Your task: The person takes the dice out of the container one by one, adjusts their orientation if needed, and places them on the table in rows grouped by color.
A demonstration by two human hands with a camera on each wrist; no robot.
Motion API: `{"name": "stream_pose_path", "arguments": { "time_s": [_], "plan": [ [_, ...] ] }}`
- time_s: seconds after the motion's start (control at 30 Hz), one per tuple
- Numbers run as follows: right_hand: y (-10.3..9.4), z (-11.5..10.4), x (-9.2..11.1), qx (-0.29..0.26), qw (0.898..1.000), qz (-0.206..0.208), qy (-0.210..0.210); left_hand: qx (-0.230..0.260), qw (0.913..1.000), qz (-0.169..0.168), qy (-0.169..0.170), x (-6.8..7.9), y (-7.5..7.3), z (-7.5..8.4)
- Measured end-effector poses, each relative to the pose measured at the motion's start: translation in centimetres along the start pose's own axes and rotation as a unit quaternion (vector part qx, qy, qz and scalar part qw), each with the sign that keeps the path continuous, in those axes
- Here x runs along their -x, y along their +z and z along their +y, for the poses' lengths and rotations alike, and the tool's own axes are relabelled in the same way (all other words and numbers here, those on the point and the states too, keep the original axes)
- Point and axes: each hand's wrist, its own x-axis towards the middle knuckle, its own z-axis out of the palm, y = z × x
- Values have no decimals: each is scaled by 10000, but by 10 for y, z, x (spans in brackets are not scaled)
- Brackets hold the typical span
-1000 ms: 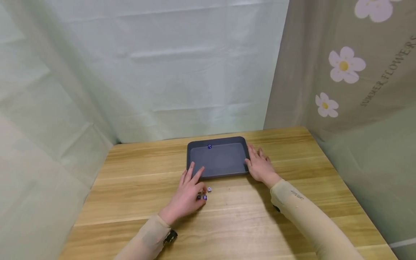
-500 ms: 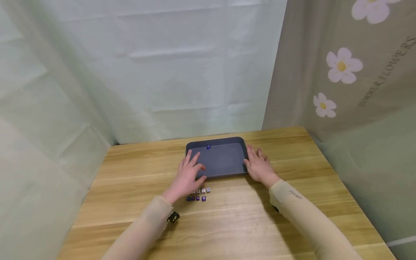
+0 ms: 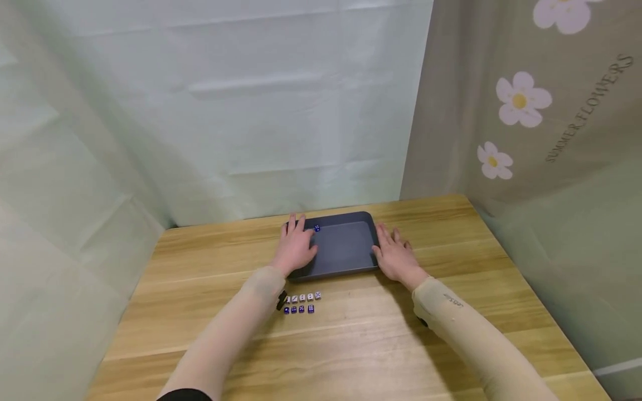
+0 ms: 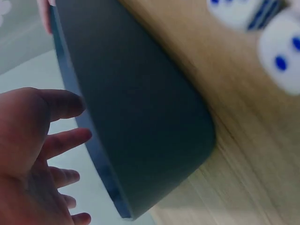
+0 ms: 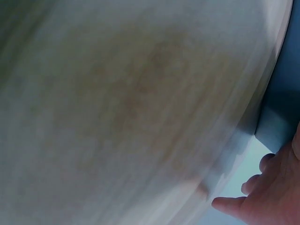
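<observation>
A dark grey tray (image 3: 346,245) lies on the wooden table, with one blue die (image 3: 317,228) inside near its far left corner. Over the tray's left side reaches my left hand (image 3: 295,246), its fingers extended and the index fingertip close beside that die; contact cannot be made out. In the left wrist view, the left hand's fingers (image 4: 68,140) are spread at the tray's rim. My right hand (image 3: 397,259) rests against the tray's right side with straight fingers. In front of the tray stand a row of white dice (image 3: 302,298) and a row of blue dice (image 3: 301,309).
The wooden table (image 3: 371,345) extends around the tray. Pale curtains (image 3: 281,111) hang behind it and at the left, and a flower-printed one (image 3: 521,106) at the right. A black band (image 3: 282,301) on the left wrist hangs beside the dice rows, partly covering their left end.
My left hand has moved forward from the dice rows, over the tray's near edge, to beside the blue die inside. More of both rows is uncovered. The right hand has stayed at the tray's right side.
</observation>
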Motion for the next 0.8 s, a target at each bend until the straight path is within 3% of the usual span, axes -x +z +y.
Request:
{"name": "stream_pose_path", "arguments": {
  "time_s": [0.2,0.8],
  "plan": [
    [1,-3,3,39,10000,-22,25,-350,9990,-164,-201,-12,8,-2],
    [-2,-2,7,42,10000,-14,77,-504,9966,-515,-410,-34,8,-2]
  ]
}}
